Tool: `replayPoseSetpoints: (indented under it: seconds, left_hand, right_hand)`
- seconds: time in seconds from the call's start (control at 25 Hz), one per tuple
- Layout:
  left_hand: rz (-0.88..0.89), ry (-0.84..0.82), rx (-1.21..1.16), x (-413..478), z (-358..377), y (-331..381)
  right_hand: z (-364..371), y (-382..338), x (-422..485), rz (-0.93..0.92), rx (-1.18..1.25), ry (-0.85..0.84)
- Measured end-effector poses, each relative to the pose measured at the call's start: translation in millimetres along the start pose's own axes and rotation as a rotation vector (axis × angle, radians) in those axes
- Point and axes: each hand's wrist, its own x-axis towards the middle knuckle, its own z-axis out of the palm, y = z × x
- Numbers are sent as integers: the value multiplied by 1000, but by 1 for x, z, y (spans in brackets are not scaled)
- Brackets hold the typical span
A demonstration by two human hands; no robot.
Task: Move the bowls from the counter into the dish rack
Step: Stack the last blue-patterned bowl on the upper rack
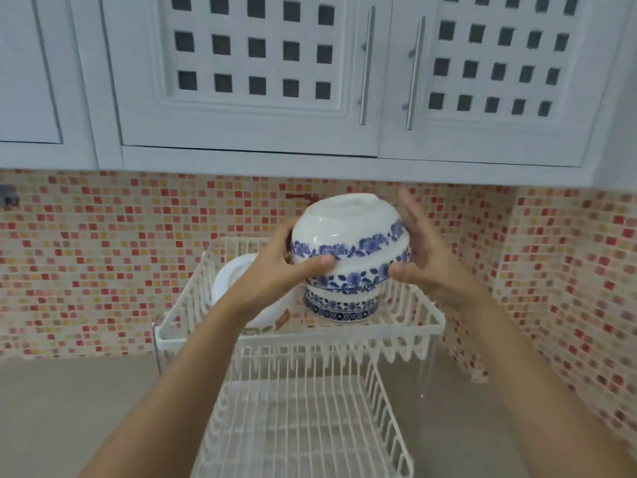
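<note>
Over the dish rack's (406, 319) upper tier, an upturned white bowl (348, 229) with blue floral band sits atop two stacked bowls (341, 301); left hand (275, 270) fingers clamped on its rim, right hand (420, 257) fingers spread, thumb touching; white plate (231, 274) beside; no legible writing

Both forearms are bare from the lower edge of the view up to the wrists, with no sleeve showing. The left hand (275, 270) and right hand (425, 257) are bare too, fingernails short and plain.
</note>
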Motion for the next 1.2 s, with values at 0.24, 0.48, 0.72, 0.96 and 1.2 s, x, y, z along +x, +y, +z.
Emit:
replayPoseSetpoints:
  seconds: [0.24,0.48,0.72,0.96,1.2]
  left_hand:
    - [-128,-205,188,28,20,-37]
    - [-42,-97,589,41,35,-43]
    - [-59,-48,800,40,51,-56]
    - [-77,-40,848,37,58,-66]
    - [-66,-64,862,35,57,-70]
  right_hand:
    - [-38,42,3,209,-254,-197]
    - [-36,66,25,138,-451,-287]
    - [-25,86,32,123,-661,-332]
    - [-21,87,31,48,-781,-320]
    - [-22,95,33,42,-737,-309]
